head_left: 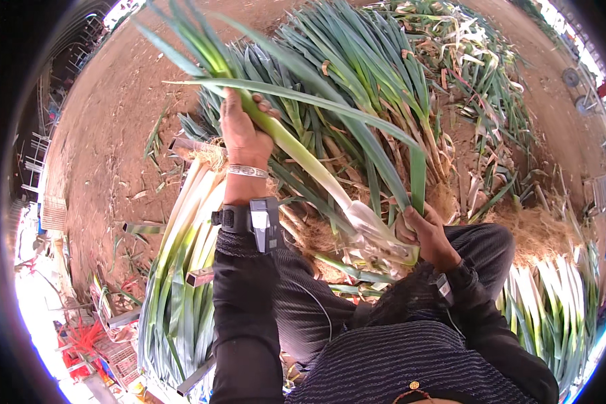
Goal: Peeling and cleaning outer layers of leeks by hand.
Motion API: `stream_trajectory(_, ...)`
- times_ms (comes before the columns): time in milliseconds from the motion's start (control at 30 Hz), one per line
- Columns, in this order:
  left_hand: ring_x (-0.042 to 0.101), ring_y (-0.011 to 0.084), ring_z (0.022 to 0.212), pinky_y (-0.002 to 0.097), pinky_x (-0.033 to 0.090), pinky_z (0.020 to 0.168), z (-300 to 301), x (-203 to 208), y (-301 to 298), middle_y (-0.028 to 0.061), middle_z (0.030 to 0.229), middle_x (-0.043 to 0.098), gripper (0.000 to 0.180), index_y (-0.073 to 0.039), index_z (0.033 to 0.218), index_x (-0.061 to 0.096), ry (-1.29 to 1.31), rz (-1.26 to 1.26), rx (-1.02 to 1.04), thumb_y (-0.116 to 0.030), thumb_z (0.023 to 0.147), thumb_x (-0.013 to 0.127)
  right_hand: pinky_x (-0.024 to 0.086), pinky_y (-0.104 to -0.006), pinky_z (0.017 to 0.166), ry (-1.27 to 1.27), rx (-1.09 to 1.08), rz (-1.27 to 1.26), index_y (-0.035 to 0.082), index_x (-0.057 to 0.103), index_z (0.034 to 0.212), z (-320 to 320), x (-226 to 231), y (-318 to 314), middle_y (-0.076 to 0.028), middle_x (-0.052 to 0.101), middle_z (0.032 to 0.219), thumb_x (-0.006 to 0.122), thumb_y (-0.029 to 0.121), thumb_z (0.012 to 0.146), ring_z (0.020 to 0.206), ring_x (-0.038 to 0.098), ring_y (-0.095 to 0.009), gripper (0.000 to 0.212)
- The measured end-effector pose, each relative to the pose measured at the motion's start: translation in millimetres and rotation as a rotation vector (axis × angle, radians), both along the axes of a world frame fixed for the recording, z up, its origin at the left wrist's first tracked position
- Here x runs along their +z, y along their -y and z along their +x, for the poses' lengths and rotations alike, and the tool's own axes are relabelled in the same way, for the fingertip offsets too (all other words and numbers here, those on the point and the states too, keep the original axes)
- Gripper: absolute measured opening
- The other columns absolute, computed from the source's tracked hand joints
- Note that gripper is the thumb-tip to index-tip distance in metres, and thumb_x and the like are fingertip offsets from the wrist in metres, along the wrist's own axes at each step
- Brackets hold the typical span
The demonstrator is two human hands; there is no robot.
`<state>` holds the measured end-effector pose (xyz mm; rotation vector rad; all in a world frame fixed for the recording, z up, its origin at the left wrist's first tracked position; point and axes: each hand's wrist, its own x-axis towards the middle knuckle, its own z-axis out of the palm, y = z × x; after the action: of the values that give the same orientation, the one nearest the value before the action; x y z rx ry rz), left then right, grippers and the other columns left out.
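From above, the left hand [244, 131] is closed round the green upper stalk of a leek [296, 151] while the right hand [425, 232] grips its pale lower end, above piled leeks [357, 74] on the dirt floor [114, 121].

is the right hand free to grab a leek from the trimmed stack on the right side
Probably not as things stand: the right hand grips the white base of the leek that the left hand holds higher up. The trimmed stack lies open beside the right knee, with nothing over it.
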<state>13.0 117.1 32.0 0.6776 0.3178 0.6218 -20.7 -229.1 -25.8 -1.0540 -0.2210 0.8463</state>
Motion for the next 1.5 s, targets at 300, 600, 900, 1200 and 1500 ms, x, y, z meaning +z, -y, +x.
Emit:
stream_trajectory(300,0.055,0.0135,0.058,0.0314,0.046,0.056,-35.0,-4.2,-88.4,0.0019,0.073,0.055,0.037,-0.011,0.091,0.052,0.19,-0.004,0.104,-0.045,0.086,0.067,0.049,-0.0302,0.077,0.711,0.437,-0.613,0.007,0.059,0.122,8.6,-30.6,43.2,-0.009,0.069,0.096,0.075,0.027,0.081,0.083,0.062,-0.013,0.048)
stream_trajectory(600,0.046,0.0141,0.056,0.0276,0.04,0.051,-49.9,26.3,-81.3,0.0038,0.069,0.049,0.035,-0.011,0.086,0.046,0.096,0.051,0.427,-0.043,0.098,0.046,0.052,-0.0331,0.069,0.572,0.389,-0.846,0.01,0.068,0.102,54.7,-83.8,100.3,-0.01,0.07,0.084,0.075,0.035,0.08,0.075,0.065,-0.019,0.034)
stream_trajectory(900,0.047,0.013,0.059,0.0286,0.044,0.056,-79.2,46.1,-101.6,0.0022,0.071,0.049,0.035,-0.009,0.095,0.048,0.037,0.161,0.69,-0.044,0.099,0.047,0.05,-0.04,0.075,1.026,0.762,-1.444,0.011,0.062,0.117,103.7,-40.2,136.0,-0.017,0.064,0.105,0.075,0.035,0.073,0.09,0.065,-0.028,0.052)
stream_trajectory(1200,0.047,0.0146,0.059,0.0275,0.04,0.055,-47.6,25.4,-88.6,0.0037,0.073,0.05,0.029,-0.01,0.095,0.048,0.061,0.065,0.436,-0.039,0.099,0.048,0.05,-0.0376,0.075,1.256,0.459,-0.46,0.008,0.06,0.11,29.1,-11.3,-44.5,-0.014,0.061,0.104,0.065,0.028,0.088,0.086,0.063,-0.026,0.03)
stream_trajectory(1500,0.049,0.0156,0.059,0.0298,0.041,0.052,-51.5,10.3,-103.5,0.0055,0.074,0.052,0.028,-0.007,0.095,0.05,-0.175,0.009,0.406,-0.035,0.1,0.048,0.042,-0.0405,0.054,1.249,0.685,-0.199,0.005,0.053,0.078,-7.5,24.9,-55.6,-0.013,0.051,0.066,0.062,0.032,0.09,0.062,0.055,-0.035,0.031)
